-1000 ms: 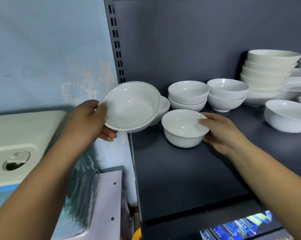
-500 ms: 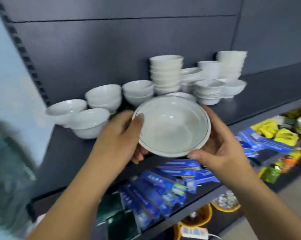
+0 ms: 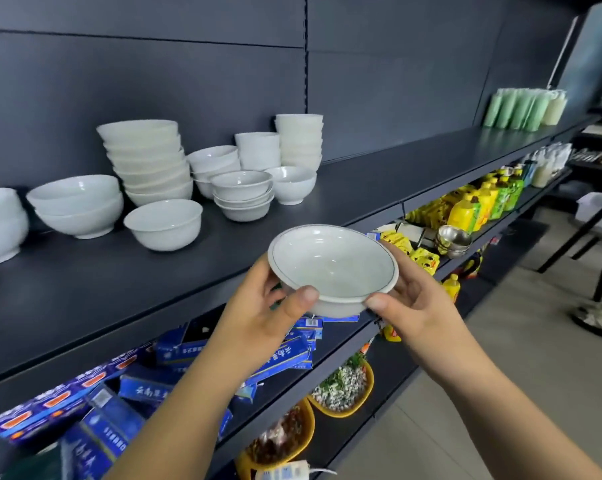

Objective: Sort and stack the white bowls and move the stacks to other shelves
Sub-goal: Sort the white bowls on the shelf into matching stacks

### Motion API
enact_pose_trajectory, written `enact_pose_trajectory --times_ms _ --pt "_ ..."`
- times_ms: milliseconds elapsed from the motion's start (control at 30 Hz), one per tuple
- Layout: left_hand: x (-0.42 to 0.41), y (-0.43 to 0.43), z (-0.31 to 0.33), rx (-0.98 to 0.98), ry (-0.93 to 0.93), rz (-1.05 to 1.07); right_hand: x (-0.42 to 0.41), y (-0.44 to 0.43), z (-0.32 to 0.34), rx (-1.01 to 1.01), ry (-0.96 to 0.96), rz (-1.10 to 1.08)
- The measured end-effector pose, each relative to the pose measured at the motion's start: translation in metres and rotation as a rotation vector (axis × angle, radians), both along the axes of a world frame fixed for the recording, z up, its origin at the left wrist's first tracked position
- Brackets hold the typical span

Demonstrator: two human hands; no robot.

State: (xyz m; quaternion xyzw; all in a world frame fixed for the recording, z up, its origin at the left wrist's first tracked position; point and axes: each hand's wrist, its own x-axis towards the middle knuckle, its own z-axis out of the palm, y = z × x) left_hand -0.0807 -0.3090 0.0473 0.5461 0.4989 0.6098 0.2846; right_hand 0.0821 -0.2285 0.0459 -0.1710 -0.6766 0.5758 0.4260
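Note:
I hold a white rimmed bowl [image 3: 330, 268] with a thin dark line round its lip in front of the dark shelf [image 3: 119, 278]. My left hand [image 3: 258, 313] grips its left side with the thumb on the rim. My right hand [image 3: 410, 299] grips its right side the same way. On the shelf stand more white bowls: a tall stack [image 3: 147, 161], a single bowl [image 3: 164, 223], a pair of wide bowls [image 3: 78, 206], a low stack of small bowls [image 3: 242, 195] and two stacks of cups [image 3: 299, 140] at the back.
The shelf runs on to the right, bare up to green packets [image 3: 524, 107]. Below lie blue boxes [image 3: 175, 355], yellow bottles [image 3: 469, 209], steel bowls [image 3: 453, 239] and yellow baskets [image 3: 341, 389]. A chair [image 3: 597, 233] and someone's sandalled foot [image 3: 597, 320] are on the floor at right.
My view has swung right along the shelf. The rimmed bowl, first in my left hand alone, is now held by both hands; my right hand left the small bowl on the shelf.

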Motion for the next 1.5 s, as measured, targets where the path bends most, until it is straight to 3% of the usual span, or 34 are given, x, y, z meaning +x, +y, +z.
enact_pose_trajectory --times_ms 267,633,1133,1333,1500 --pt "-0.034 0.106 -0.010 0.161 -0.097 0.139 -0.039 0.128 0.013 0.129 -0.150 0.148" --pt "-0.132 0.178 0.026 0.117 0.142 0.478 -0.161 0.265 0.057 0.395 -0.260 0.451" --pt "-0.159 0.201 0.003 -0.143 0.079 0.785 -0.267 0.330 0.045 0.517 -0.343 0.808" --pt "-0.157 0.207 -0.001 -0.117 0.014 0.785 -0.265 0.331 0.037 0.579 -0.313 0.737" --pt "-0.152 0.211 -0.009 -0.191 0.126 0.820 -0.262 0.331 0.031 0.572 -0.306 0.730"
